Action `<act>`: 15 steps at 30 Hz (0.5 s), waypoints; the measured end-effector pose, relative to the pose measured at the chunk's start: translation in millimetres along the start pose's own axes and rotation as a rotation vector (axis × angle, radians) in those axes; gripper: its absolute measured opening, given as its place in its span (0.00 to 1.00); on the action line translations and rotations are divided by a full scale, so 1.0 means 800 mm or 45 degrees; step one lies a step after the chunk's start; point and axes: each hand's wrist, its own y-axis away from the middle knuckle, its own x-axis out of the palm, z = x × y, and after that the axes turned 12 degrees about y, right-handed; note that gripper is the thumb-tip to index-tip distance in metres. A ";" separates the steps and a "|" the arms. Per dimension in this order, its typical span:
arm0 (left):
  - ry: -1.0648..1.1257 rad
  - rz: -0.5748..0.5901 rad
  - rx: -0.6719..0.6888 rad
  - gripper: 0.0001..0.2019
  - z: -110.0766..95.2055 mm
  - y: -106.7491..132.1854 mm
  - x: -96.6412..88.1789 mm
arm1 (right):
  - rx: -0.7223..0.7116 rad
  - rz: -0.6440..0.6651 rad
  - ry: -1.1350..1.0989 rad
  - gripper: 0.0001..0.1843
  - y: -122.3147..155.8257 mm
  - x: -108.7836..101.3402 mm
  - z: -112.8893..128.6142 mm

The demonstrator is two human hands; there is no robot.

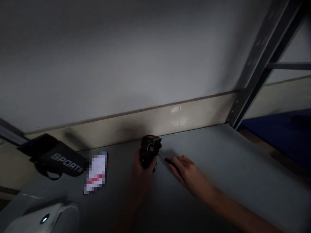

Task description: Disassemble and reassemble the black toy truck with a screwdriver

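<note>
My left hand (141, 168) is closed round a small black device (150, 151) with a red mark on top and a round part on its side, held upright on the grey shelf surface (218, 168). My right hand (187, 170) pinches a thin tool with a black handle and a metal tip (167, 160). The tip points at the device's right side, close to it or touching. The light is dim and the hands are a little blurred.
A black bag marked "SPORT" (57, 158) lies at the left, with a white and red card (96, 173) beside it. A pale rounded object with a small light (45, 218) sits at the bottom left. A metal rack post (262, 61) rises at the right.
</note>
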 end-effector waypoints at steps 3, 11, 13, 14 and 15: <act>0.033 0.101 0.016 0.24 0.001 0.001 -0.005 | 0.220 0.061 -0.329 0.24 0.003 0.001 0.009; 0.074 0.131 0.123 0.22 0.010 -0.005 -0.011 | 0.860 0.406 -1.647 0.24 -0.010 0.003 0.010; 0.070 0.073 0.097 0.23 0.010 -0.006 -0.011 | 0.771 0.334 -1.404 0.24 -0.013 0.002 0.009; 0.075 0.057 0.078 0.24 0.010 -0.005 -0.010 | 0.678 0.285 -1.215 0.24 -0.013 0.000 0.009; 0.084 0.054 0.058 0.25 0.010 -0.004 -0.009 | 0.565 0.228 -1.015 0.22 -0.013 -0.002 0.010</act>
